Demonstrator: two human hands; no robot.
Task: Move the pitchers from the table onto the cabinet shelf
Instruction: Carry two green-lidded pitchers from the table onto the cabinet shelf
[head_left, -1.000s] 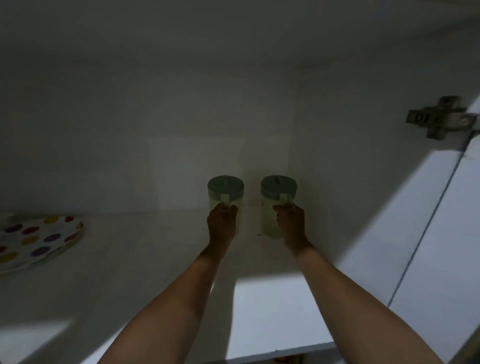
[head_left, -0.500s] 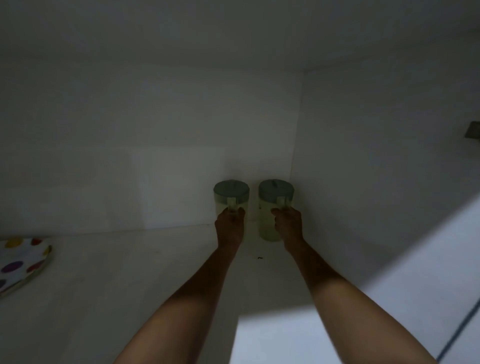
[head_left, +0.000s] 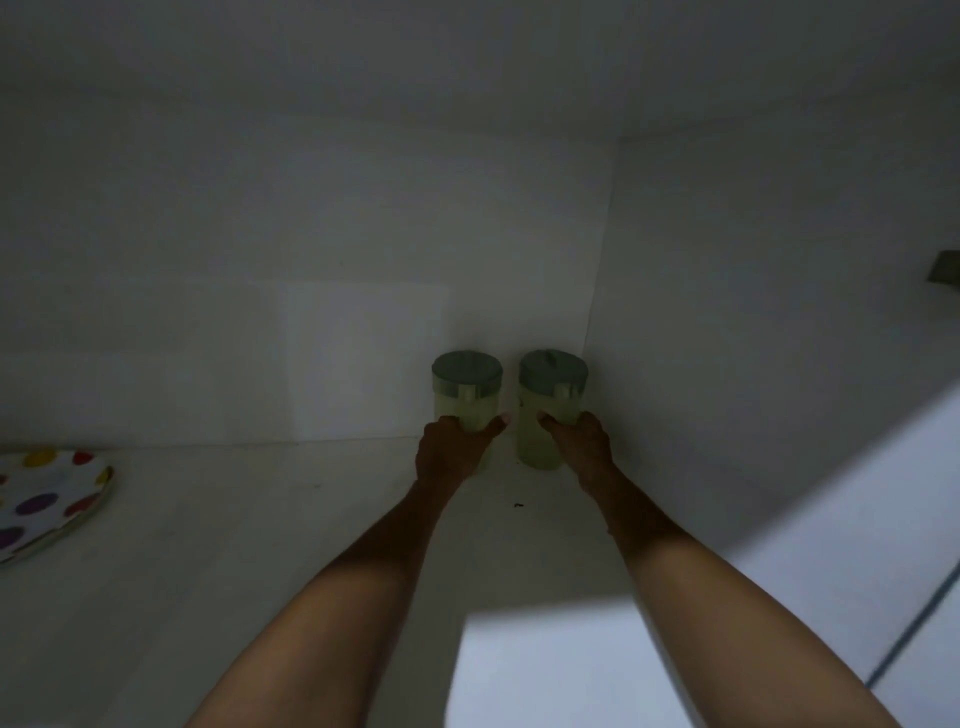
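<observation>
Deep inside the cabinet, the two pitchers stood upright on the shelf (head_left: 260, 545), side by side near the back right corner, at about one o'clock from the middle of the head view. The left pitcher (head_left: 466, 400) and the right pitcher (head_left: 550, 405) were close together without clearly touching, the right one just beside the side wall. Each had a pale, translucent body under a dark green lid, with a small tab of the handle showing below the lid on the near side.

They looked like light plastic, stiff enough to take a firm squeeze, and smooth, so probably a little slippery. Whether they held any liquid could not be told in the dim light. The handle on the near side seemed the natural place to take hold, with the body as a second choice.

The left hand (head_left: 451, 452) was wrapped on the lower near side of the left pitcher, fingertips curling around its wall. The right hand (head_left: 579, 441) was closed in the same way on the right pitcher. Both forearms reached straight forward and slightly inward from six o'clock, wrists level, the hands apart from each other.

A polka-dot plate (head_left: 47, 499) lay at nine o'clock, well apart from the pitchers. Judging by how they stood, both pitchers were set down and only needed releasing.
</observation>
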